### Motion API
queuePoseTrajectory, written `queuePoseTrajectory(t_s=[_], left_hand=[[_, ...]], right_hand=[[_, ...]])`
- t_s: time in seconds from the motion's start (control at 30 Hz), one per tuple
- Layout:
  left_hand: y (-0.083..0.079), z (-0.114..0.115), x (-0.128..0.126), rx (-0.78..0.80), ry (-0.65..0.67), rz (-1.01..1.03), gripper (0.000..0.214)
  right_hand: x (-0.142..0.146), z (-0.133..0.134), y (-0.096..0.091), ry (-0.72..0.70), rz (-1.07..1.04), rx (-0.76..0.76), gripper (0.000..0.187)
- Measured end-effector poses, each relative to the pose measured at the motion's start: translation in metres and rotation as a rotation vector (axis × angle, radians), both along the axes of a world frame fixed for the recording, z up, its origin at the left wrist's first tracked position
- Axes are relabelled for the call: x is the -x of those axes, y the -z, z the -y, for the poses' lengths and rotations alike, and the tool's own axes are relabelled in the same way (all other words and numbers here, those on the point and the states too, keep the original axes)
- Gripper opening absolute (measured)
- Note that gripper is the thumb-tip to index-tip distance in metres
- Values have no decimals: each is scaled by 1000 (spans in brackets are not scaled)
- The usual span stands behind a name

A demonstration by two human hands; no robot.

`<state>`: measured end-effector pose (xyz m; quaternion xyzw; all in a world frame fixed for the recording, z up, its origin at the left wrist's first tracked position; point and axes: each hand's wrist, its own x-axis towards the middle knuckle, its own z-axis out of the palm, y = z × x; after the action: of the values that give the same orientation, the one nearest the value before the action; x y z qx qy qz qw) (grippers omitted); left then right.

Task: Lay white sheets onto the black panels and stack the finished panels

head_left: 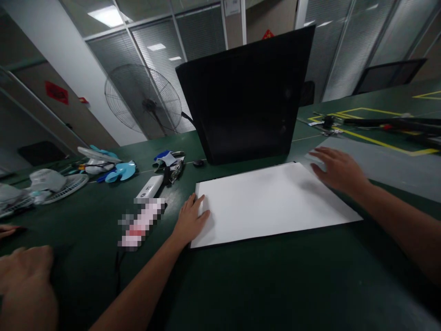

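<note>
A flat white rectangular panel (272, 204) with a thin dark edge lies on the green table in front of me. My left hand (190, 218) rests at its left edge, thumb and fingers apart over the border. Over by the right edge, my right hand (339, 171) is held with fingers stretched forward, casting a soft shadow on the panel; whether it touches anything is unclear. Beneath and beyond that hand lies a translucent greyish sheet (396, 168). Behind the white panel stands a large black panel (248, 99), leaning slightly.
To the left lie a pixel-blurred pinkish object (143, 225), a white box (150, 187), a cluttered small pile (170, 162) and a blue-bladed fan part (120, 171). Another person's hand (25, 271) is at lower left. Dark rods (396, 123) lie at right near yellow tape (365, 110).
</note>
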<state>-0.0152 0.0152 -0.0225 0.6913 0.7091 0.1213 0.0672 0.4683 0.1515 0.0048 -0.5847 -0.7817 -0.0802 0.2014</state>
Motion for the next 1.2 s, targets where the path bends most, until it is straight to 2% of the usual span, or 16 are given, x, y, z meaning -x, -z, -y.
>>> queuePoseTrajectory(t_s=[0.07, 0.13, 0.23, 0.33, 0.43, 0.57, 0.67, 0.77, 0.87, 0.93, 1.07, 1.2], left_hand=[[-1, 0, -1, -11, 7, -5, 61], [0, 0, -1, -25, 5, -7, 61], [1, 0, 0, -27, 3, -14, 62], [3, 0, 0, -27, 15, -37, 64], [4, 0, -1, -30, 12, -47, 66], [5, 1, 0, -35, 9, -27, 66], [7, 1, 1, -65, 11, -26, 65], [8, 2, 1, -76, 16, -28, 62], [6, 2, 0, -72, 15, -17, 61], [5, 2, -1, -78, 6, 3, 61], [2, 2, 0, -102, -7, 77, 69], [1, 1, 1, -80, -10, 106, 77]], right_hand=[[-43, -17, 6, 184, 3, 59, 64], [-72, -26, 13, 348, 1, 156, 72], [-87, -31, 22, 478, -4, 289, 73], [-81, -26, 23, 516, 9, 320, 66], [-67, -11, 16, 528, 24, 301, 65], [-42, 16, -5, 543, 27, 248, 67], [-12, 33, -26, 521, 44, 167, 68], [27, 52, -43, 442, 61, 91, 70], [67, 79, -45, 263, 91, 27, 68], [91, 96, -35, 73, 120, 18, 65], [123, 121, -3, -329, 145, 125, 58], [135, 128, 15, -532, 139, 189, 62]])
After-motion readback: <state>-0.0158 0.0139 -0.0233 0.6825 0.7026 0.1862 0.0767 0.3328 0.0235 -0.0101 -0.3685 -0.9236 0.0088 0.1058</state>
